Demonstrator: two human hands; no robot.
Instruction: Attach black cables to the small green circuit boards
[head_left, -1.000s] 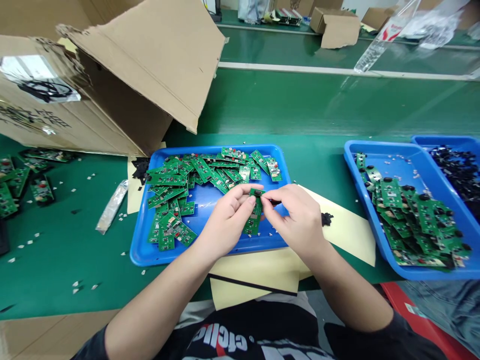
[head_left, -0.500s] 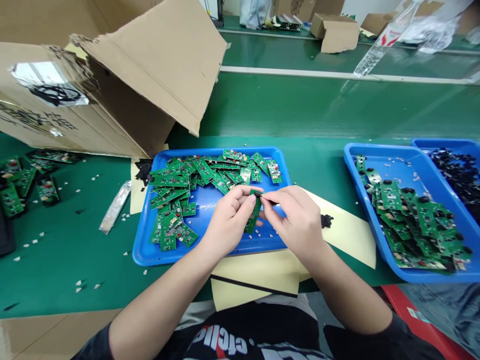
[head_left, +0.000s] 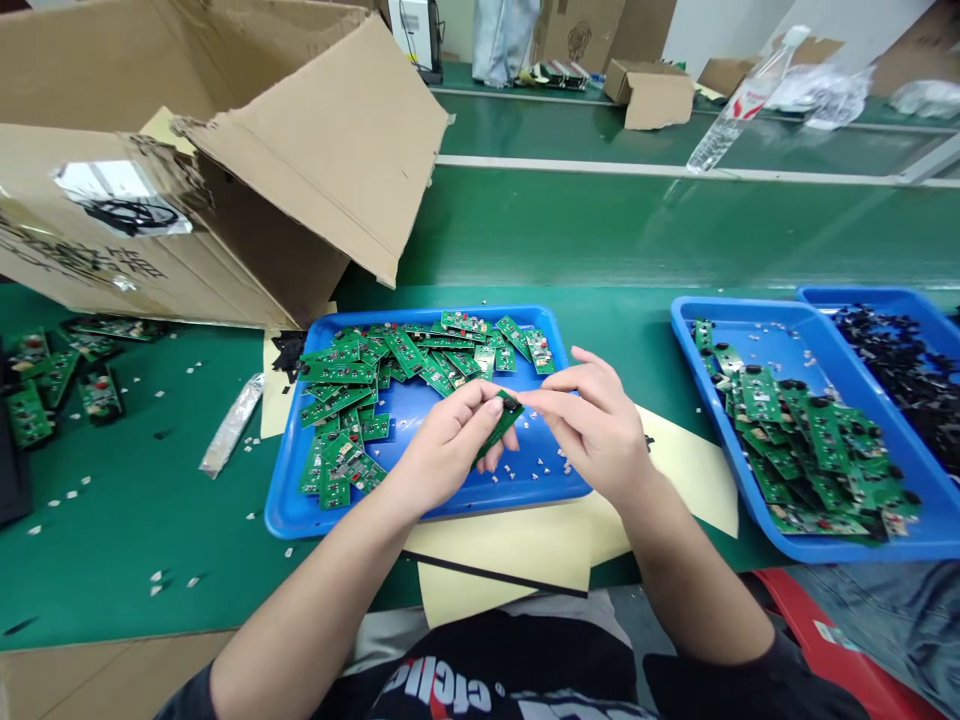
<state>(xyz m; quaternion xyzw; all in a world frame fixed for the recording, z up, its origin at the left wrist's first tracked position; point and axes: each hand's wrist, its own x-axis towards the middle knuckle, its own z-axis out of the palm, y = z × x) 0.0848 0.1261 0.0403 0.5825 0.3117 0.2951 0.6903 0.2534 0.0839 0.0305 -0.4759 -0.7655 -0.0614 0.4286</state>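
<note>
My left hand (head_left: 439, 450) grips a small green circuit board (head_left: 495, 430) between thumb and fingers, above the near part of a blue tray (head_left: 283, 510). A black piece (head_left: 510, 402) sits at the board's upper end. My right hand (head_left: 604, 435) has its index finger stretched out, its tip at that black piece, with the other fingers apart and nothing visible held in them. Many green circuit boards (head_left: 337, 372) lie heaped along the left and back of the tray. Tiny white bits (head_left: 538, 468) are scattered on its floor near my hands.
At right, a second blue tray (head_left: 750, 500) holds stacked boards with black parts; behind it another blue tray contains black pieces (head_left: 900, 360). An open cardboard box (head_left: 322, 150) stands at back left. Yellow paper (head_left: 502, 550) lies under the middle tray. A plastic bottle (head_left: 739, 110) leans behind.
My right hand's thumb and finger pinch has opened; the index finger now points at the black piece. The board has tilted in my left hand. The view has shifted slightly.
</note>
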